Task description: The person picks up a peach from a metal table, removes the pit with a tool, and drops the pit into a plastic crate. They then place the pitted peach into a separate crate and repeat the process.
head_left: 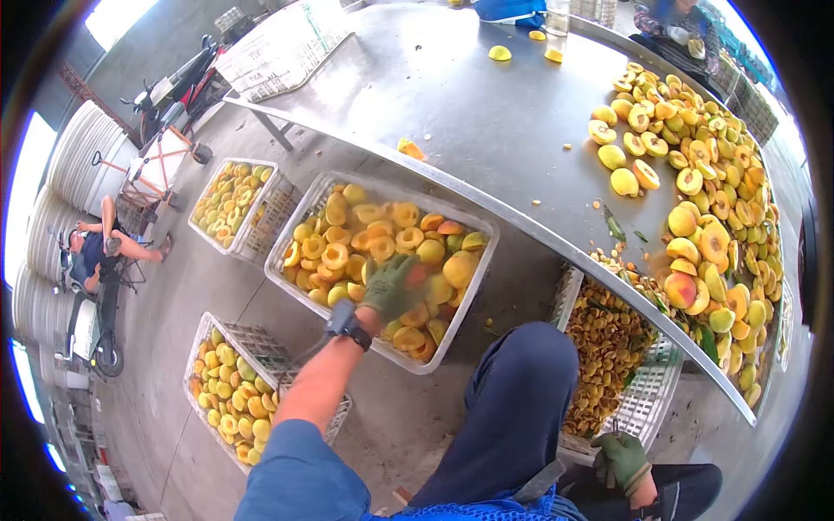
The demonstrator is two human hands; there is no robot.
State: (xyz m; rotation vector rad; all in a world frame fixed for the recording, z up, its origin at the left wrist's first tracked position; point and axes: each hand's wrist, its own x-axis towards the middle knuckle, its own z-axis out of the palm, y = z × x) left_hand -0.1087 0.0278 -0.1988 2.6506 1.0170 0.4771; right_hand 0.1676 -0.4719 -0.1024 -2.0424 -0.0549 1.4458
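My left hand, in a green glove with a black watch on the wrist, reaches down into a white crate full of halved yellow peaches; its fingers curl over a peach half. My right hand, also green-gloved, rests low by my knee with its fingers closed around a dark handle, likely a knife. A heap of whole and halved peaches lies on the steel table to my right.
Two more white crates of peach halves stand on the concrete floor. A crate of peach pits sits under the table edge. A person sits at far left; another works at the table's far end.
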